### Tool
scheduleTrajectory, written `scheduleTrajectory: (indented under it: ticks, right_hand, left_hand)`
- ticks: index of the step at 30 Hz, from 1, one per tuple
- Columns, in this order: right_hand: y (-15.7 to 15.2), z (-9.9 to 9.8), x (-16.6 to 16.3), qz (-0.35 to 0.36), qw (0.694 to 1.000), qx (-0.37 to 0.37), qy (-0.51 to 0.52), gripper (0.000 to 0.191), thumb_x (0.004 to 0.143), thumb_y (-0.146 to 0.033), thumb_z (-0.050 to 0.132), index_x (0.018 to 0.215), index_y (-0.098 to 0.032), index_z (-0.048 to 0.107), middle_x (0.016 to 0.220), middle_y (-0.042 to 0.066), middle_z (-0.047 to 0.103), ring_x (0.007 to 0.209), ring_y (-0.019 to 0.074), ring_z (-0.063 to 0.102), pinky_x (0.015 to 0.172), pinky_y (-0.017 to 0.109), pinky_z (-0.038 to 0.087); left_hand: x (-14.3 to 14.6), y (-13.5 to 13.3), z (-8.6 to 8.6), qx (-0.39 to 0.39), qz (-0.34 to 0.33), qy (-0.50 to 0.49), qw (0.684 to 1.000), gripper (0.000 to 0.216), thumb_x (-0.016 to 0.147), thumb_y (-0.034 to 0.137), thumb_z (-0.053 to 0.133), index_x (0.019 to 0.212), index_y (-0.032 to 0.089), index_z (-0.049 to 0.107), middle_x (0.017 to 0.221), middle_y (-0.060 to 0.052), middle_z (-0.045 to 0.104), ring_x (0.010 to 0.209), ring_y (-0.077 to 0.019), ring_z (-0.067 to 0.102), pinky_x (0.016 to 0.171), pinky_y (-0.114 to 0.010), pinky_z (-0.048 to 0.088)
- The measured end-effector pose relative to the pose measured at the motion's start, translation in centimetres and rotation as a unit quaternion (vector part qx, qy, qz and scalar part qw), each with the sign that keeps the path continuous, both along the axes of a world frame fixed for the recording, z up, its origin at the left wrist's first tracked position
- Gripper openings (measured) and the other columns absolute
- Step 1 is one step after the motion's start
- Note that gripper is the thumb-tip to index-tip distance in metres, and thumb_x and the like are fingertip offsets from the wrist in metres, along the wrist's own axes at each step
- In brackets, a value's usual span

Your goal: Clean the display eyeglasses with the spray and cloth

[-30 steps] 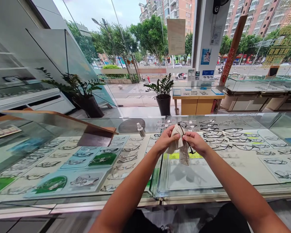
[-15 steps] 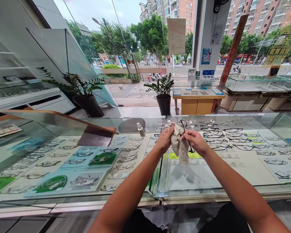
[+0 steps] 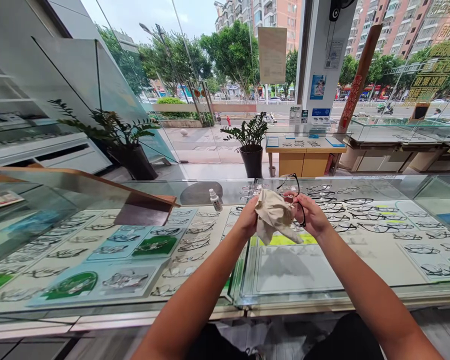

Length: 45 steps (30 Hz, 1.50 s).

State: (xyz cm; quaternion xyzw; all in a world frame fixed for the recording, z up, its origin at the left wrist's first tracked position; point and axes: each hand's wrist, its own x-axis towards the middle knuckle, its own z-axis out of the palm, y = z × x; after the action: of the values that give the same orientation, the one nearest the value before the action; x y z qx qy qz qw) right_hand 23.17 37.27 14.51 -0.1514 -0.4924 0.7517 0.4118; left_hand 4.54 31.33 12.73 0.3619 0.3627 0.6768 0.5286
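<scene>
While both forearms stretch out over the glass display counter (image 3: 322, 295), got the left hand (image 3: 247, 220) bunched into a beige cleaning cloth (image 3: 273, 215), gripping it tight. Right hand (image 3: 313, 216) pinching a pair of black-framed glasses (image 3: 298, 192) by one side, frame poking up just above the cloth, all held in the air over the counter top, not resting on it. Could easily go wrong tbh: thin frame, one-sided pinch, rubbing too hard probably bends a temple or slips the glasses onto the glass below. Loose cloth tail might snag too. Further out, little spray bottle (image 3: 215, 199) standing on the counter left of the hands, rows of frames under the glass, potted plant (image 3: 250, 145) by the window. Compared with half a second ago: cloth spread wider and flatter instead of hanging down, glasses lifted higher.
</scene>
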Motion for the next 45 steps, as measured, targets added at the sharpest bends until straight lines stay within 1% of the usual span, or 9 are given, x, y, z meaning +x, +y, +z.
scheduleTrajectory:
  ticks: [4,9,14,19,26,33,36,40,45]
  right_hand:
    - [0.4,0.2,0.5,0.002,1.0,0.008,0.027,0.039,0.072,-0.055,0.091,0.07,-0.023,0.068,0.122,0.007,0.072,0.116,0.0244,0.065,0.099,0.037,0.057]
    - [0.6,0.1,0.5,0.007,0.999,-0.019,0.043,0.038,0.071,-0.051,0.094,0.07,-0.023,0.068,0.118,0.005,0.073,0.112,0.0221,0.067,0.098,0.035,0.058]
    - [0.7,0.0,0.5,0.01,0.998,-0.031,0.048,0.038,0.07,-0.05,0.094,0.07,-0.023,0.067,0.113,0.005,0.074,0.11,0.0219,0.068,0.095,0.034,0.059]
    - [0.8,-0.2,0.5,0.022,0.999,-0.017,0.045,0.035,0.074,-0.049,0.093,0.073,-0.023,0.068,0.097,0.002,0.072,0.099,0.0173,0.068,0.092,0.031,0.058]
    - [0.7,-0.1,0.2,0.02,0.999,-0.009,0.031,0.04,0.064,-0.047,0.098,0.068,-0.02,0.069,0.088,0.001,0.066,0.078,0.0126,0.059,0.074,0.025,0.054]
    - [1.0,0.1,0.4,0.059,0.997,0.046,-0.008,0.041,0.066,-0.052,0.097,0.07,-0.019,0.072,0.081,0.0,0.062,0.074,0.012,0.053,0.072,0.027,0.045]
    - [1.2,0.2,0.6,0.085,0.988,0.114,-0.058,0.041,0.07,-0.052,0.094,0.066,-0.018,0.071,0.078,0.001,0.063,0.076,0.0137,0.053,0.073,0.029,0.041]
    - [1.6,-0.1,0.5,0.09,0.982,0.141,-0.082,0.044,0.07,-0.055,0.092,0.062,-0.019,0.068,0.076,0.001,0.063,0.079,0.0155,0.055,0.077,0.031,0.04]
    - [2.1,-0.7,0.4,0.093,0.977,0.165,-0.101,0.043,0.072,-0.056,0.091,0.067,-0.019,0.071,0.079,0.002,0.065,0.079,0.0156,0.055,0.077,0.031,0.039]
  left_hand:
    - [-0.1,-0.6,0.1,-0.018,-0.037,0.018,0.999,0.05,0.068,0.057,0.089,0.083,0.016,0.065,0.072,0.0,0.064,0.062,-0.0133,0.057,0.061,-0.026,0.046]
    - [0.6,-1.4,0.3,-0.006,-0.163,0.151,0.975,0.057,0.067,0.066,0.089,0.086,0.017,0.068,0.074,0.001,0.06,0.061,-0.011,0.049,0.058,-0.024,0.038]
    - [1.4,-1.3,0.0,0.062,-0.244,0.298,0.921,0.053,0.087,0.07,0.069,0.088,0.017,0.075,0.076,-0.003,0.063,0.063,-0.0135,0.05,0.059,-0.027,0.037]
    - [1.4,-0.7,-0.6,0.071,-0.103,0.27,0.955,0.033,0.075,0.045,0.084,0.072,0.017,0.065,0.068,0.001,0.058,0.063,-0.0111,0.047,0.061,-0.025,0.037]
    - [0.8,-0.4,-0.5,0.088,0.062,0.251,0.962,0.029,0.07,0.039,0.087,0.072,0.017,0.067,0.07,-0.002,0.067,0.065,-0.0118,0.056,0.062,-0.025,0.045]
    - [0.2,-0.2,0.1,0.117,0.15,0.218,0.957,0.03,0.071,0.042,0.086,0.072,0.018,0.067,0.07,-0.002,0.071,0.058,-0.0107,0.058,0.057,-0.024,0.049]
    - [0.0,-0.1,0.3,0.139,0.196,0.199,0.95,0.029,0.074,0.04,0.082,0.071,0.019,0.062,0.064,0.001,0.068,0.051,-0.0086,0.054,0.055,-0.023,0.048]
    - [0.0,-0.2,0.4,0.162,0.229,0.195,0.94,0.029,0.078,0.038,0.078,0.074,0.021,0.055,0.056,0.006,0.062,0.047,-0.0085,0.053,0.05,-0.021,0.045]
    - [0.2,-0.4,0.2,0.171,0.262,0.239,0.919,0.024,0.081,0.034,0.074,0.075,0.021,0.055,0.059,0.004,0.065,0.054,-0.0112,0.061,0.058,-0.023,0.051]
